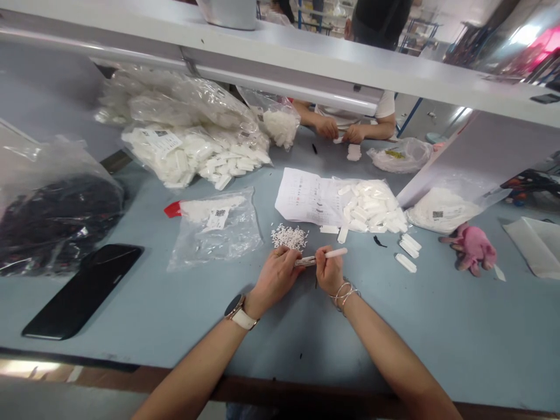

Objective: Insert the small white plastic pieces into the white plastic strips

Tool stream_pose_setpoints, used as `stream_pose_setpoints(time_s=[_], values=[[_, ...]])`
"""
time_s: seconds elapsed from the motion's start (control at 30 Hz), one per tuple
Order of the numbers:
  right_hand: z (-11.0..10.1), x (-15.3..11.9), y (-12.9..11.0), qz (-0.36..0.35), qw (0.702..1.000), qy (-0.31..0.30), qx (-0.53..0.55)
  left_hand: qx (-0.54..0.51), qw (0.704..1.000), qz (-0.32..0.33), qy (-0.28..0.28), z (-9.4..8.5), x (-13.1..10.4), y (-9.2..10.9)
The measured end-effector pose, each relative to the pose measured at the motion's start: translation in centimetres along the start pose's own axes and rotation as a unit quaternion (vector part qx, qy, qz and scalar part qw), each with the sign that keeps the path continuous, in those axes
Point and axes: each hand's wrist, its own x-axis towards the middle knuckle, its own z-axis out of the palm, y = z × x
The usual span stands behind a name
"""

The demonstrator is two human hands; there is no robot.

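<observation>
My left hand (277, 273), with a watch at its wrist, is closed on a narrow white plastic piece (305, 262) with dark marks along it. Close beside it, my right hand (330, 271) is closed around a white pen-like stick (336, 252), whose near end meets or nearly meets the piece. Fingers hide where the two come together. Just beyond my left hand lies a heap of tiny white parts (289, 237). Farther back, a clear bag of white plastic pieces (371, 207) rests against a printed sheet (301, 195).
Several loose white pieces (406, 262) and a pink plush toy (476, 249) lie at right. On the left are a flat clear bag (219, 233), a black tray-like object (83, 291) and a bag of dark parts (56, 216). A shelf (280, 55) spans overhead; another person's hands (341, 131) work beyond it.
</observation>
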Motion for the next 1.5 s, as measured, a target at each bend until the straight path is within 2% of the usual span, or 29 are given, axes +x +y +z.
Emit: stream_pose_setpoints(time_s=[0.57, 0.8, 1.07, 1.5], values=[[0.01, 0.44, -0.52, -0.027, 0.998, -0.041, -0.037, 0.005, 1.000, 0.002, 0.004, 0.22, -0.03, -0.14], [-0.10, -0.19, -0.14, -0.005, 1.000, 0.007, 0.002, 0.002, 1.000, -0.005, -0.009, 0.00, 0.10, 0.03], [0.08, -0.23, 0.04, -0.002, 0.999, -0.032, 0.015, -0.005, 1.000, -0.006, -0.001, 0.13, 0.02, -0.05], [0.09, 0.30, -0.41, -0.009, 0.999, -0.031, -0.025, -0.014, 1.000, -0.003, 0.001, 0.01, 0.05, 0.06]])
